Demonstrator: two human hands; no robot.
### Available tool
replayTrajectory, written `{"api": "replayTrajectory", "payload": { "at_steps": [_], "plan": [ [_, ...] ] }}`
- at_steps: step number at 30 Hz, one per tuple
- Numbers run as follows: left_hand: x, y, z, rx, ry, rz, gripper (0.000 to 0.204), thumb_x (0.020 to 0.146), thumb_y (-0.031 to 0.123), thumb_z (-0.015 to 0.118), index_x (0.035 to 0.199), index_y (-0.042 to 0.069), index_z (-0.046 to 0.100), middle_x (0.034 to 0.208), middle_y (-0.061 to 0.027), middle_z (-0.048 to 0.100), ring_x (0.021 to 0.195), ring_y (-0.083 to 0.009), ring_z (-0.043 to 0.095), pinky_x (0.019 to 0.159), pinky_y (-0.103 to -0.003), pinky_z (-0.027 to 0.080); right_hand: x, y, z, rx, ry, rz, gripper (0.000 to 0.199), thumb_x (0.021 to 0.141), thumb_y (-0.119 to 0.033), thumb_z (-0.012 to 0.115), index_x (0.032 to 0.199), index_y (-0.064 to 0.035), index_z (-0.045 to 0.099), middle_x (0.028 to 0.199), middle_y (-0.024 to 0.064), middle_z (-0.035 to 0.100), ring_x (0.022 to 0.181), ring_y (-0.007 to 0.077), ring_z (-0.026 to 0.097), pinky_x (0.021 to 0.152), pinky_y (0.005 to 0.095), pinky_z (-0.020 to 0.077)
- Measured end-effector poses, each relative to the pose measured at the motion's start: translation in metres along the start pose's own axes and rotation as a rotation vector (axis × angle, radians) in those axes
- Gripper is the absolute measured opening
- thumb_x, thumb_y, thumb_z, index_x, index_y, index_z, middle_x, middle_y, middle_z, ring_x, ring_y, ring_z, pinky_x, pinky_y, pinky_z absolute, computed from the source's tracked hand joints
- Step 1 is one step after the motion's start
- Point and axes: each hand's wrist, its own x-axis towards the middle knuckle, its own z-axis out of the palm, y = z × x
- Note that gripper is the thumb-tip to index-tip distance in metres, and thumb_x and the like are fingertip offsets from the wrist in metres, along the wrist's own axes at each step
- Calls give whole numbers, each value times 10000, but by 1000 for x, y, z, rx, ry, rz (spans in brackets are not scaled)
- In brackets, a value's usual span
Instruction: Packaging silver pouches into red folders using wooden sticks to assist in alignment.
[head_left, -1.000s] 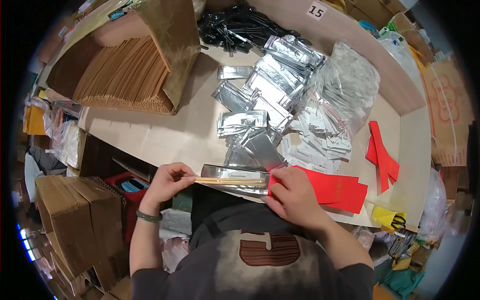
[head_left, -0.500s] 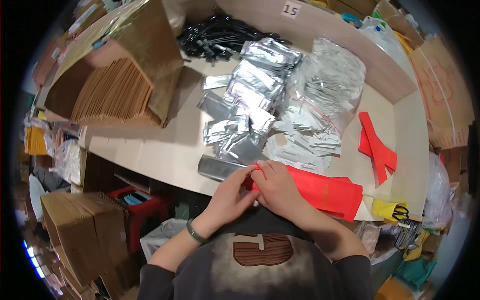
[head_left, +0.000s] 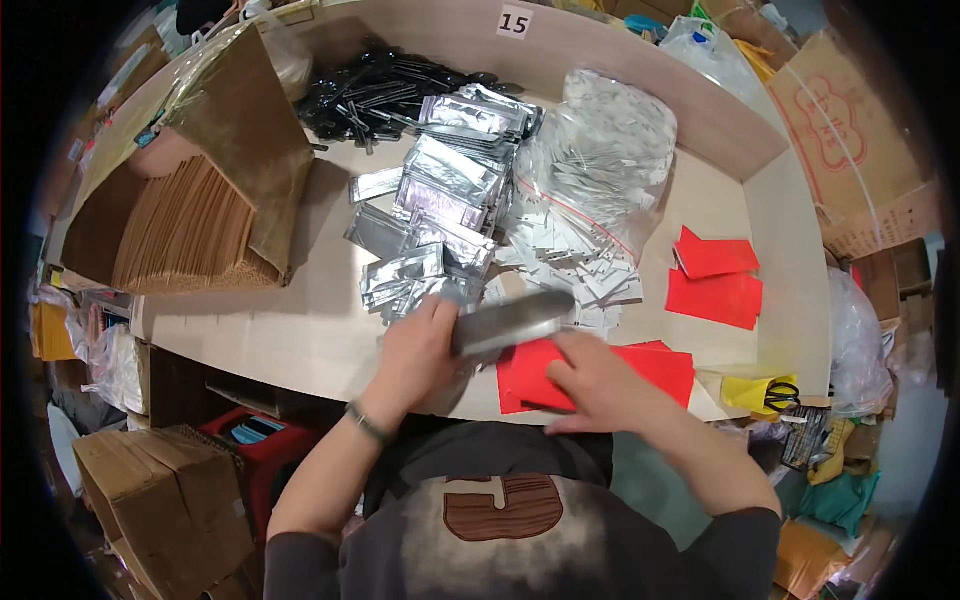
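Observation:
My left hand (head_left: pixel 415 350), with a dark band at the wrist, is closed on a long grey shiny block-like object (head_left: pixel 515 322), blurred by motion and raised above the table edge. Its exact kind I cannot make out. My right hand (head_left: pixel 605 385) is over a stack of flat red paper packets (head_left: pixel 655 370) at the near edge. Its fingers are bent but apart, touching or just above the top packet. Two red packets (head_left: pixel 715 300) lie one over the other farther right. Just beyond the left hand are several silver foil sachets (head_left: pixel 445 175).
An open cardboard box (head_left: pixel 280 190) packed with brown card stands at left. Black utensils (head_left: pixel 390 95) are heaped at the back. A clear bag (head_left: pixel 600 140) spills small white packets (head_left: pixel 575 250). Scissors (head_left: pixel 780 396) lie on yellow material at the right edge.
My hands have separated from a shared hold on a red packet. The left now has the grey object off the table; the right is over the red stack. The red pieces at right look rearranged.

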Motion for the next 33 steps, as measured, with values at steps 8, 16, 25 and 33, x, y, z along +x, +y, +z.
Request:
{"api": "replayTrajectory", "payload": {
  "at_steps": [8,16,25,33],
  "plan": [
    [-13,26,-23,-609,-443,-82,426,695,142,752,1022,0,520,1022,-197,565,901,-400,597,755,-412,500,9,2,-1,-76,155,19,534,671,-317,802,974,35,538,1270,304,498,1140,462,510,973,480,433],
    [-39,4,1,-737,-367,-274,294,708,151,715,936,32,573,808,-146,611,769,-303,630,697,-380,493,42,-31,5,-152,255,87,383,820,-393,659,903,-21,618,1057,243,611,983,414,589,767,469,491],
    [-65,-30,3,-267,-87,-144,593,651,134,793,1191,44,563,1046,-184,640,954,-374,637,804,-401,518,57,-40,25,66,79,590,250,941,-251,564,894,-5,558,678,188,614,673,383,623,574,502,477],
    [-70,-32,-13,-280,-118,-72,666,647,140,818,1258,80,559,1069,-140,653,974,-337,647,809,-385,534,54,-37,29,64,101,591,181,900,-201,573,912,-21,576,684,165,624,688,379,634,598,497,485]
  ]
}}
